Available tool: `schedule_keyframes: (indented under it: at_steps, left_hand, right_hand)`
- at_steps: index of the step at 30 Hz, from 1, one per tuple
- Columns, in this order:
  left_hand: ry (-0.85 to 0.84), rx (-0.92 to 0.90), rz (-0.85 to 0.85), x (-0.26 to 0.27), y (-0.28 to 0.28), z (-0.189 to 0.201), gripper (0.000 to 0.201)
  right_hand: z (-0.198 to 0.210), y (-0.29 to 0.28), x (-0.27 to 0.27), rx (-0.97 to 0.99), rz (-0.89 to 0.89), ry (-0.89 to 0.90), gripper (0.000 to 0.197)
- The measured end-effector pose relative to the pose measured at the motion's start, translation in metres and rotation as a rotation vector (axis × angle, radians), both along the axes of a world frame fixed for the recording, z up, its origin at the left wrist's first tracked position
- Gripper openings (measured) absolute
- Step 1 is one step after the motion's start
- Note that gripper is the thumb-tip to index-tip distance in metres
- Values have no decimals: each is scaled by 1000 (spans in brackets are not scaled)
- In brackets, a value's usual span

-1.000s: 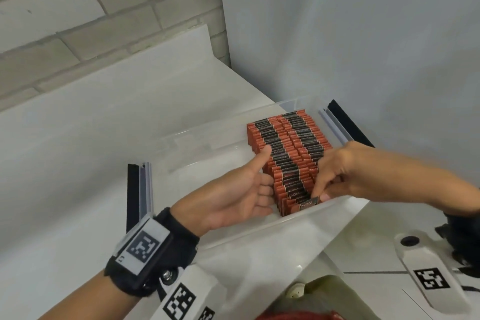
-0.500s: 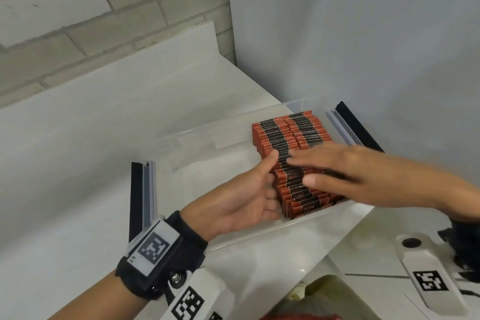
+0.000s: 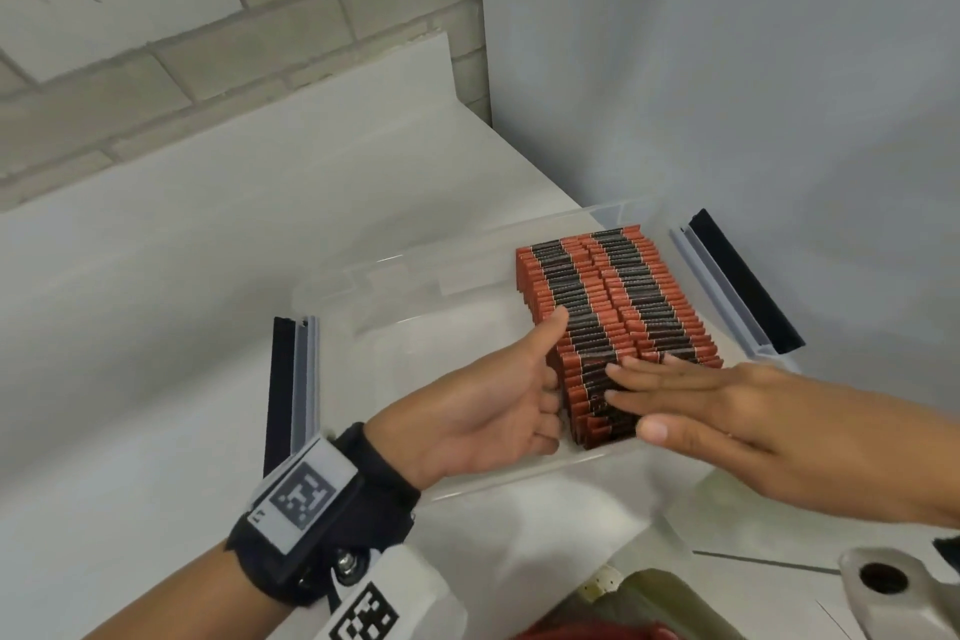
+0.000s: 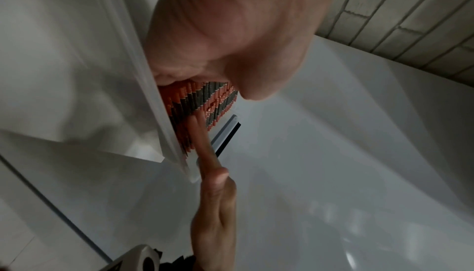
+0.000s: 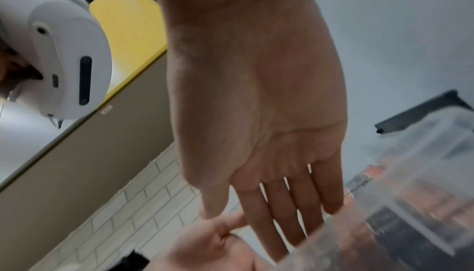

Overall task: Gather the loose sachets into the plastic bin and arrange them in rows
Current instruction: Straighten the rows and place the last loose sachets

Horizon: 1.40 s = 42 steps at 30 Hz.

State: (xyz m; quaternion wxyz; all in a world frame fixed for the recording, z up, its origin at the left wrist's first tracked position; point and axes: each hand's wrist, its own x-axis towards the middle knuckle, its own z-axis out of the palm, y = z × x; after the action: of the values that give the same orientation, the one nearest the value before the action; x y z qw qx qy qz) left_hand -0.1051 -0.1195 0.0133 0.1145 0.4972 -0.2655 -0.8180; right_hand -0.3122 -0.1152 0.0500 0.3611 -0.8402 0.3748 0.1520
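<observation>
The white table [image 3: 156, 307] carries the clear plastic bin [image 3: 332, 296], which I take as the landmark. The left half of the bin is bare. In its right half stand the sachets [image 3: 613, 296], red with a dark band, on edge in two tight rows that run from the far wall to the near wall.

The right hand [image 3: 737, 421] lies flat across the near end of the rows, fingers straight and close together, palm down on the top edges; it clamps nothing. The left hand [image 3: 483, 411] is inside the bin at the left flank of the rows. Its thumb [image 3: 553, 327] points up against the side of the packs and its fingers curl loosely against the near end, with nothing held between them.

No loose sachet shows outside the bin, so the step in hand seems to be the levelling of the rows. To do it well, I think the right palm should press down gently and evenly, moving from the near wall toward the far wall, while the left hand stays as a fence at the flank. A hard push may tilt the packs or make the near ones spring up.
</observation>
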Motion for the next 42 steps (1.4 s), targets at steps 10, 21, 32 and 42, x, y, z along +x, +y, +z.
schedule_keyframes:
  at_steps: [10, 21, 32, 42]
  left_hand:
    - [37, 58, 14, -8, -1, 3, 85]
    - [-17, 7, -6, -3, -1, 7, 76]
    - [-41, -31, 75, -14, -6, 6, 82]
    - [-203, -81, -245, 4, 4, 20, 83]
  right_hand:
    - [1, -1, 5, -39, -3, -102, 67]
    - [1, -9, -20, -74, -175, -313, 66]
    - [-25, -4, -9, -274, 114, 149, 84]
    - [-5, 0, -32, -247, -29, -166, 36]
